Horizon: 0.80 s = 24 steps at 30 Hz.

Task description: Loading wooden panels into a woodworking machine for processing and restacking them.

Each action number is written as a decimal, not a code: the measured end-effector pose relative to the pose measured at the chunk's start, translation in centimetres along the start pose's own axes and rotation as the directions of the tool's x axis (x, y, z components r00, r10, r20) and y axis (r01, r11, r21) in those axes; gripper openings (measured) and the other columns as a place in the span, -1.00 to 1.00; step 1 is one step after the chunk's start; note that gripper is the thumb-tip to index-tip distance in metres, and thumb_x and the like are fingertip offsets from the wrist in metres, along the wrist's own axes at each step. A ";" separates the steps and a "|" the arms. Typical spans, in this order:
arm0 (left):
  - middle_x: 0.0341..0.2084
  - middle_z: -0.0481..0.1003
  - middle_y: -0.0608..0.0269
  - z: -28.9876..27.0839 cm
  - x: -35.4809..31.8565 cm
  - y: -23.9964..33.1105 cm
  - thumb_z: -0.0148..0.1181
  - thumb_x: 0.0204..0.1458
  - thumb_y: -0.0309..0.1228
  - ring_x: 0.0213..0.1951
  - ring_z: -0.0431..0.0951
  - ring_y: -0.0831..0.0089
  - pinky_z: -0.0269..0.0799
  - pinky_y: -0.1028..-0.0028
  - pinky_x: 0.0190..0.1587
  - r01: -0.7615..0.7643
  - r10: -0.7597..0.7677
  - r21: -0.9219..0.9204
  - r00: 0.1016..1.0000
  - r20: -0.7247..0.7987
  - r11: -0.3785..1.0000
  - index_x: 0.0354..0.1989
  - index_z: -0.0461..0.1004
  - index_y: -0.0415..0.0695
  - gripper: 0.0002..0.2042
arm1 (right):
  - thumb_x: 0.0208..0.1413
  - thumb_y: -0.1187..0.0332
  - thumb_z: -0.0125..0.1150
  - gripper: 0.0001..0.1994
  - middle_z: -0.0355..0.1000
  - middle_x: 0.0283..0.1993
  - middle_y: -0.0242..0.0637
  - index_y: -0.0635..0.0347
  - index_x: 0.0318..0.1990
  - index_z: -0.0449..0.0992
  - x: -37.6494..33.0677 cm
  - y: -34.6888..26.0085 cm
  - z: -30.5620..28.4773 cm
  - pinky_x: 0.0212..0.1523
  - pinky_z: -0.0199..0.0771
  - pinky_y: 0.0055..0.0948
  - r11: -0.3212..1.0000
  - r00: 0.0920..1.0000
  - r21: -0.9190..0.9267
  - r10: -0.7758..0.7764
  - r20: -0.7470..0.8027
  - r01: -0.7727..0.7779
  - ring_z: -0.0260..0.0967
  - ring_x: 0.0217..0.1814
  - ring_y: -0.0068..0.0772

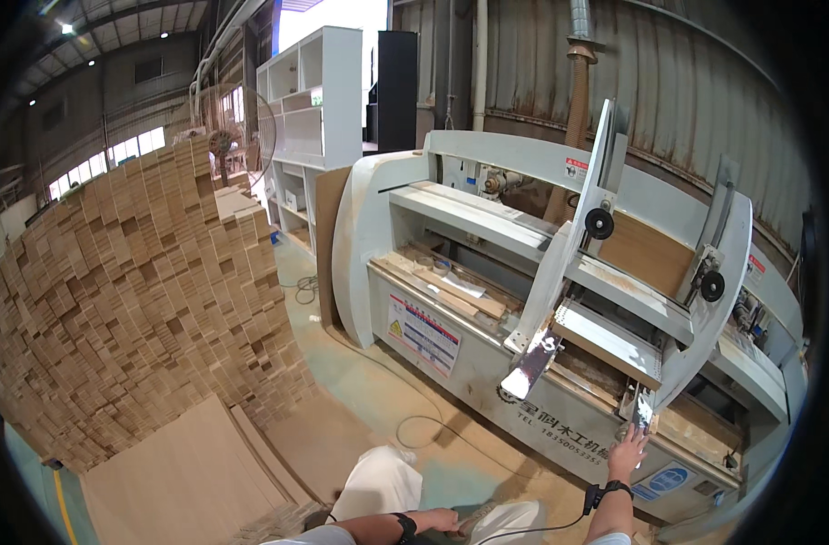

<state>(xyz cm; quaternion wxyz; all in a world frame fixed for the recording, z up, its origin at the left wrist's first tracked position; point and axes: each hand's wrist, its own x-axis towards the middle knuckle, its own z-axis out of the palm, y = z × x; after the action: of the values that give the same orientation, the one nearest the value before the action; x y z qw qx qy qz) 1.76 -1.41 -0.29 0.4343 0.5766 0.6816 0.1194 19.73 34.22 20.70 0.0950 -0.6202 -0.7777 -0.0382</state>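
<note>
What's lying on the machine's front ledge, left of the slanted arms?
Wooden strips, a white sheet and ring-shaped items, possibly tape rolls. Whatever lies beneath the white sheet is covered and cannot be seen.

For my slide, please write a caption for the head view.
Right hand at a white machine, left hand lower, board stack at left.

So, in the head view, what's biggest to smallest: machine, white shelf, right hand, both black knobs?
1. Machine
2. White shelf
3. Right hand
4. Left black knob and right black knob: too alike to rank
</note>
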 end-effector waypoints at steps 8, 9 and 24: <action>-0.53 0.44 0.00 1.3 0.0 -2.4 0.07 -0.05 -0.14 -0.45 0.42 0.10 0.28 0.22 -0.40 -0.088 0.082 -0.044 0.990 -0.115 0.995 -0.44 0.36 -0.20 -0.68 | -0.13 0.28 0.24 -0.25 -0.14 0.35 -0.22 -0.04 0.26 0.00 0.1 -0.4 0.1 0.20 -0.03 0.12 1.000 1.000 0.022 -0.011 -0.002 0.011 -0.24 0.38 -0.04; -0.49 0.43 0.14 -0.5 -1.8 0.3 0.07 -0.01 -0.24 -0.46 0.40 0.29 0.29 0.41 -0.38 -0.162 0.149 -0.189 0.985 -0.083 0.968 -0.36 0.38 -0.16 -0.77 | -0.13 0.28 0.24 -0.25 -0.14 0.35 -0.21 -0.03 0.26 0.00 0.0 1.0 0.3 0.20 -0.03 0.12 1.000 1.000 0.015 0.018 0.002 -0.018 -0.24 0.38 -0.04; -0.42 0.44 0.22 -17.6 -10.8 20.3 -0.03 0.09 -0.34 -0.33 0.44 0.36 0.33 0.42 -0.24 -0.630 0.457 -0.187 0.707 -0.539 0.754 -0.30 0.39 -0.16 -0.84 | -0.11 0.32 0.21 -0.24 -0.13 0.35 -0.19 -0.09 0.28 -0.04 0.9 1.0 1.8 0.18 -0.02 0.17 1.000 1.000 -0.016 -0.014 0.028 0.014 -0.25 0.39 0.00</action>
<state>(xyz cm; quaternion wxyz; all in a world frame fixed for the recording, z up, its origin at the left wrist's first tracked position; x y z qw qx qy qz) 2.31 1.10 28.52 0.3007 0.6193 0.5260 0.4994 20.31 35.67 19.06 0.0789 -0.6161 -0.7829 -0.0366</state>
